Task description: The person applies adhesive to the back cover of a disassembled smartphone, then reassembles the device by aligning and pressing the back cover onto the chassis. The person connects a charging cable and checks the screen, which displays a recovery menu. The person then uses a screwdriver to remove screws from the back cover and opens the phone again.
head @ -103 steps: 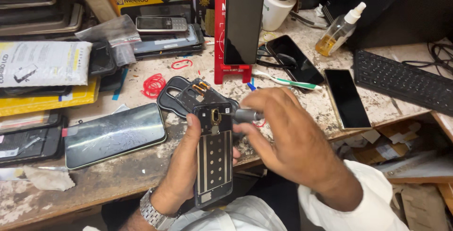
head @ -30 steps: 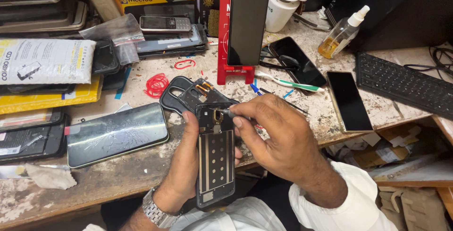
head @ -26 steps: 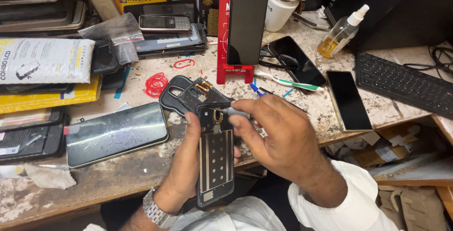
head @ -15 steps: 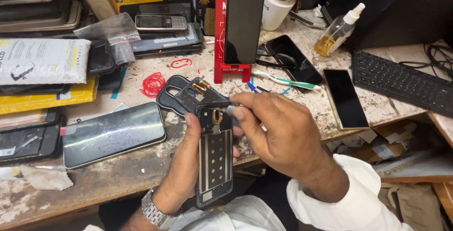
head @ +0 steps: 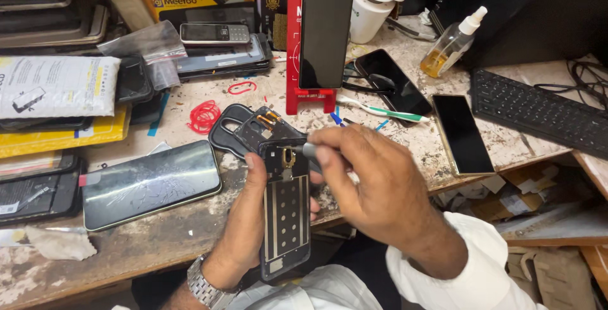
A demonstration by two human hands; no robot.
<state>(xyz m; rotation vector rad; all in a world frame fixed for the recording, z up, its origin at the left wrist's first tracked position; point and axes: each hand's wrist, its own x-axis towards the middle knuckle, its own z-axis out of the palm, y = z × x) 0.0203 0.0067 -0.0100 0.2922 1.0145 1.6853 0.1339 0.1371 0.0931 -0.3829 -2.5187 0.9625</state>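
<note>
My left hand (head: 244, 218) grips an opened black phone body (head: 286, 212) from below, its inner frame facing up over the bench edge. My right hand (head: 370, 186) pinches a small grey screwdriver (head: 306, 151) whose tip rests at the top of that phone body, near a brass-coloured part. A silver watch (head: 204, 283) is on my left wrist. Just beyond the phone body, a black phone back cover (head: 250, 131) lies on the bench.
A cracked phone screen (head: 149, 183) lies at left. A red stand (head: 303, 63) props a dark phone (head: 326, 28) upright. Two more phones (head: 461, 134) lie at right beside a black keyboard (head: 538, 112), a spray bottle (head: 451, 47) and a toothbrush (head: 380, 111). Boxes are stacked at far left.
The screwdriver tip stays at the top of the phone body while my right hand shifts slightly. My left hand keeps its hold throughout.
</note>
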